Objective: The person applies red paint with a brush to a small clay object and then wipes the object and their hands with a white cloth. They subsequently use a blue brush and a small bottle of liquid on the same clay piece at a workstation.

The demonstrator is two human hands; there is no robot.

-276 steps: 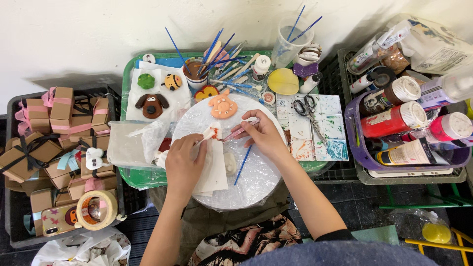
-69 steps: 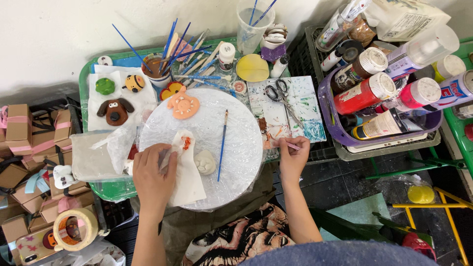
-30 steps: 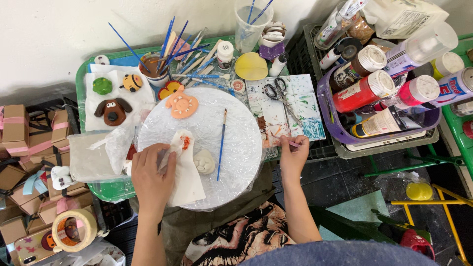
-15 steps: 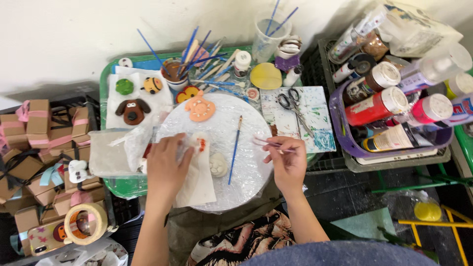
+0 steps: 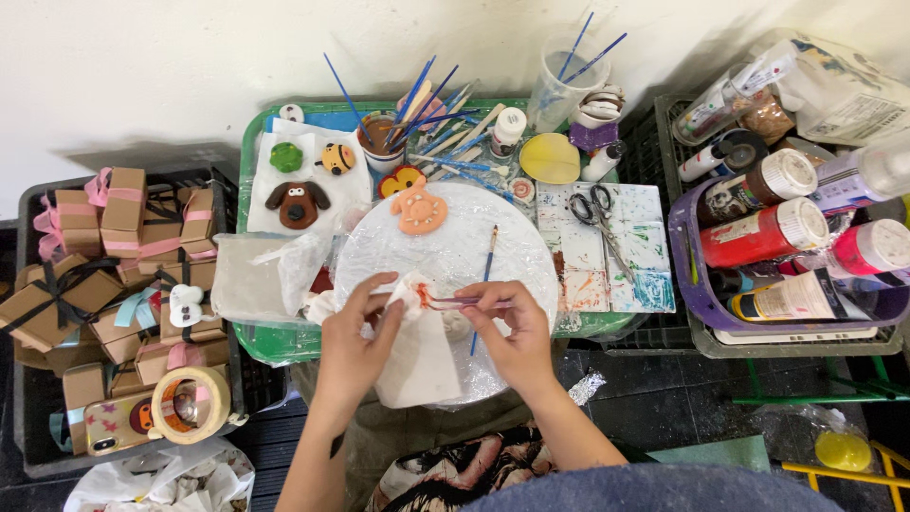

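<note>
Both hands meet over the white round board [image 5: 455, 256] wrapped in plastic — left hand [image 5: 355, 337] pinches a white tissue [image 5: 417, 356] w/ red-orange stains, fingers closed on its top edge. Right hand [image 5: 512, 327] grips a thin paintbrush [image 5: 445, 301], tip pushed into the tissue fold. A blue-handled brush [image 5: 485, 275] lies on the board just beside the right hand, orange clay figure [image 5: 419, 209] at the far rim, scissors [image 5: 595, 213] off to the right on a paint-smeared sheet [image 5: 616, 256].
</note>
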